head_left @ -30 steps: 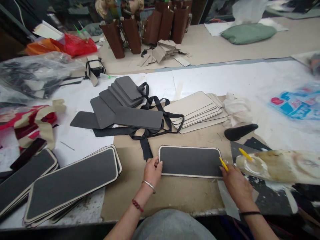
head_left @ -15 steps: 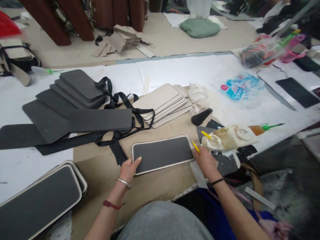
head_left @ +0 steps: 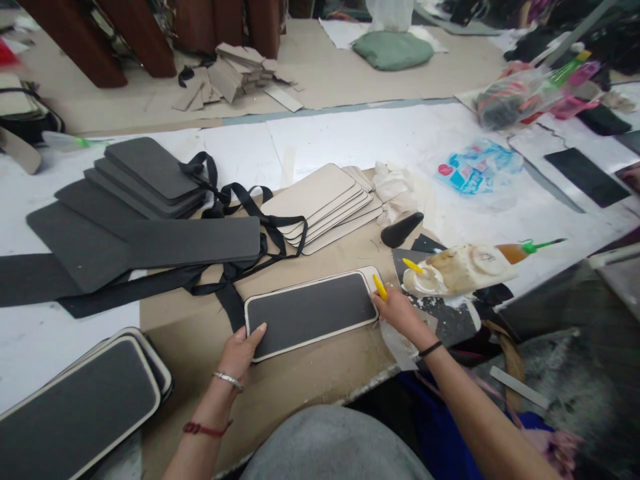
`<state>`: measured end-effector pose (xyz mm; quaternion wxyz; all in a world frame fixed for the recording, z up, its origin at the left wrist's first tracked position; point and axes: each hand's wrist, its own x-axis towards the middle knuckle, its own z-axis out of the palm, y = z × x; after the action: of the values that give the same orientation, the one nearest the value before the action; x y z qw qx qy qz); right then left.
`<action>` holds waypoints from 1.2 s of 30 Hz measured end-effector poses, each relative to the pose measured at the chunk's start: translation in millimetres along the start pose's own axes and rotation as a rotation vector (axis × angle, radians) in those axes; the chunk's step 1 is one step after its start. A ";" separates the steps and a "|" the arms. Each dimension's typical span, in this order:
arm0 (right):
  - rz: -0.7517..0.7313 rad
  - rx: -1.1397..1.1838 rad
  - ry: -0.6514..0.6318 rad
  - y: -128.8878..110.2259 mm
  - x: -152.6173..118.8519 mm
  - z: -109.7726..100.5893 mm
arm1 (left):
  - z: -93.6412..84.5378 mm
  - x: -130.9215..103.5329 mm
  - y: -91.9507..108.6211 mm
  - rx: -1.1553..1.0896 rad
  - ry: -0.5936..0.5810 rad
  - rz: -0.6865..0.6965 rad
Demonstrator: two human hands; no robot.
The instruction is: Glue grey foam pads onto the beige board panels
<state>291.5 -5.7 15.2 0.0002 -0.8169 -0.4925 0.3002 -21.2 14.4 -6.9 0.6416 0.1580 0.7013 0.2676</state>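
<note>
A rounded dark grey panel with a pale border [head_left: 310,313] lies in front of me. My left hand [head_left: 243,353] grips its left end, thumb on the top face. At the right end, my right hand [head_left: 397,310] pinches a yellow stick-like tool [head_left: 380,288], its fingers against the panel's edge; the tool's other end is hidden. A pale board [head_left: 374,272] shows from under the panel at the upper right. Beyond my right hand is a stained container of white paste [head_left: 445,272] with a second yellow tool [head_left: 413,266] in it.
Grey panels [head_left: 195,243] with black straps [head_left: 230,303] lie left, and pale boards [head_left: 315,200] behind. Bordered panels [head_left: 75,407] are stacked front left. A black teardrop-shaped piece [head_left: 401,230], a bottle with a green nozzle [head_left: 515,252] and a plastic bag [head_left: 480,170] lie right.
The dark panel has slid left and slightly toward me, with my hands moving along. More of the pale board beneath it now shows at the right end.
</note>
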 end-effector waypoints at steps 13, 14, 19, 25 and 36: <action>-0.018 0.137 -0.089 12.7 9.7 11.9 | -1.5 1.3 -2.7 -0.027 -0.038 0.014; -0.025 0.128 -0.081 13.9 10.5 13.6 | -1.4 1.4 -2.7 -0.029 -0.038 0.013; -0.017 0.103 -0.090 16.2 12.0 15.7 | -1.0 -0.2 -1.3 -0.022 -0.011 0.005; 0.009 0.079 -0.115 10.0 9.1 10.4 | -0.4 0.0 -1.3 -0.013 -0.006 0.001; -0.023 0.011 -0.098 7.3 13.2 10.0 | -4.2 5.8 -3.8 -0.004 -0.062 0.019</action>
<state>296.9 -1.7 -1.6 -0.0158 -0.7954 -0.4997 0.3426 -25.6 13.8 -13.6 0.6607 0.1718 0.6791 0.2700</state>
